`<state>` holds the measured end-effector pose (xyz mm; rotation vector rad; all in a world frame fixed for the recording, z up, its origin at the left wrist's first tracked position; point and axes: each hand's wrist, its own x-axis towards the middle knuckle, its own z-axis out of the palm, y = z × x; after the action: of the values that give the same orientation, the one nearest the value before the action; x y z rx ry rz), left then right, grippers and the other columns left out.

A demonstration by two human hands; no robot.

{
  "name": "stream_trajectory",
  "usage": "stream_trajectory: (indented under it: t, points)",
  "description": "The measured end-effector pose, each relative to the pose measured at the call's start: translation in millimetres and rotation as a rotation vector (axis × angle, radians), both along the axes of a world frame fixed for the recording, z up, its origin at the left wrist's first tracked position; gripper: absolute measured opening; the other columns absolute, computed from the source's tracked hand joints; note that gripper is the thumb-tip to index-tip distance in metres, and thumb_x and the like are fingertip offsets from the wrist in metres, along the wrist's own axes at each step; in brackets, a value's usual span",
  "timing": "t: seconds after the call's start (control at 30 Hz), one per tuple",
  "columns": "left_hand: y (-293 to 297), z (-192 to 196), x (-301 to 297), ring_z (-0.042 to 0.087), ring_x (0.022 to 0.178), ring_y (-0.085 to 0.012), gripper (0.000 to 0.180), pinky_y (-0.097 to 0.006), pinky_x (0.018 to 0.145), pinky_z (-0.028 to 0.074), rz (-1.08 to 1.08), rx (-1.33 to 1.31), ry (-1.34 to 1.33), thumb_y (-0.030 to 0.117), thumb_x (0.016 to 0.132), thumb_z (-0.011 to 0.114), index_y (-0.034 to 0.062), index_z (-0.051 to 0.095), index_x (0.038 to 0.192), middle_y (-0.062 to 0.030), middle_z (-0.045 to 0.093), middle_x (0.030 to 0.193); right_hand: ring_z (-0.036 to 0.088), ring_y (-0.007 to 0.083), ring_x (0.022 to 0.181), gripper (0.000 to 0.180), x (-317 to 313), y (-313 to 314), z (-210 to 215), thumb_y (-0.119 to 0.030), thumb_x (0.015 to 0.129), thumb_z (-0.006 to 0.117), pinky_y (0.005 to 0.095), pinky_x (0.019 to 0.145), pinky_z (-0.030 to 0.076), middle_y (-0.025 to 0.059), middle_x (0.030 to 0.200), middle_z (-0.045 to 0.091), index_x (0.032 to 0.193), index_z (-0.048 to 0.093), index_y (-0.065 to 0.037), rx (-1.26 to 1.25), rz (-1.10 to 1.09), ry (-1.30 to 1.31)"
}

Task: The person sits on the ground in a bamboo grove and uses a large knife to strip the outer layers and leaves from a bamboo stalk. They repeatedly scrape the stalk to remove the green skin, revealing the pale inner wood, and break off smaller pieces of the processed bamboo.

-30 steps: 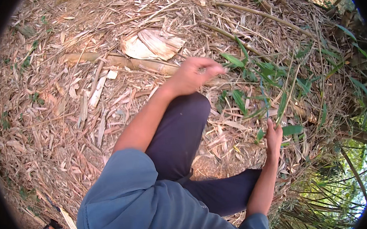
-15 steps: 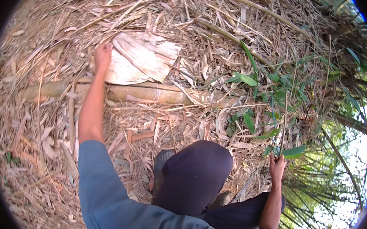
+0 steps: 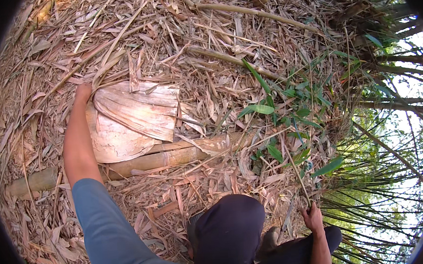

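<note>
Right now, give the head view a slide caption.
Left hand at the pale sheath, right hand holding a thin stem.

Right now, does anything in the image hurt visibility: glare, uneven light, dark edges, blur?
Head view: sky at right is washed out to white; also head view: black fisheye corners frame the scene; head view: light on the litter looks fairly even, the sheath brighter; head view: the left hand's fingers are hard to make out.
</note>
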<state>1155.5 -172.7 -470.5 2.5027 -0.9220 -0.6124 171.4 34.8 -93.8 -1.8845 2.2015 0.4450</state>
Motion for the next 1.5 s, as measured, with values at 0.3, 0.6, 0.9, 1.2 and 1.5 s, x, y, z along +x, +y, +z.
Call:
stream_trajectory:
  t: [0.3, 0.6, 0.9, 1.2, 1.5]
  points:
    - [-3.8, 127.2, -84.8, 0.066, 0.101, -0.0409, 0.032, -0.050, 0.088, 0.052, 0.023, 0.009, -0.430, 0.015, 0.088, 0.057, 0.0036, 0.065, 0.117, -0.0210, 0.066, 0.117, 0.065, 0.0413, 0.069, 0.039, 74.5, -13.7, 42.5, -0.034, 0.087, 0.071, 0.0516, 0.065, 0.050, 0.0173, 0.071, 0.065, 0.089, 0.049, -0.002, 0.192, 0.091, 0.085]
    - [63.4, 280.7, -140.7, 0.065, 0.098, -0.0288, 0.022, -0.046, 0.075, 0.051, -0.031, -0.093, -1.232, 0.019, 0.094, 0.055, 0.0108, 0.061, 0.113, -0.0136, 0.064, 0.103, 0.066, 0.0402, 0.069, 0.040, 58.5, -23.2, 65.9, -0.031, 0.084, 0.077, 0.0488, 0.064, 0.051, 0.0168, 0.070, 0.065, 0.086, 0.049, -0.001, 0.162, 0.082, -0.028]
    - [199.7, 337.7, -267.8, 0.063, 0.086, -0.0386, 0.026, -0.050, 0.072, 0.051, -0.012, -0.117, -0.984, 0.024, 0.099, 0.052, 0.0047, 0.062, 0.112, -0.0198, 0.060, 0.101, 0.065, 0.0399, 0.071, 0.042, -26.1, -53.2, 69.2, -0.036, 0.087, 0.074, 0.0483, 0.066, 0.050, 0.0188, 0.073, 0.064, 0.090, 0.052, 0.000, 0.112, 0.115, -0.237]
    - [240.8, 425.5, -471.5, 0.062, 0.078, -0.0324, 0.026, -0.044, 0.062, 0.050, -0.030, -0.336, -1.235, 0.014, 0.097, 0.059, 0.0114, 0.061, 0.123, -0.0110, 0.053, 0.090, 0.063, 0.0441, 0.073, 0.043, -263.2, -31.6, -63.8, -0.040, 0.097, 0.057, 0.0513, 0.066, 0.046, 0.0243, 0.074, 0.064, 0.090, 0.061, 0.002, -0.312, -0.084, -0.413]
    - [208.2, 524.1, -567.9, 0.060, 0.076, -0.0275, 0.039, -0.041, 0.066, 0.050, -0.541, -0.685, -1.479, -0.003, 0.088, 0.063, 0.0076, 0.064, 0.125, -0.0096, 0.059, 0.091, 0.068, 0.0408, 0.094, 0.047, -343.1, 175.5, -360.5, -0.039, 0.090, 0.058, 0.0475, 0.080, 0.051, 0.0238, 0.092, 0.071, 0.108, 0.065, 0.004, -0.265, -0.441, -0.978]
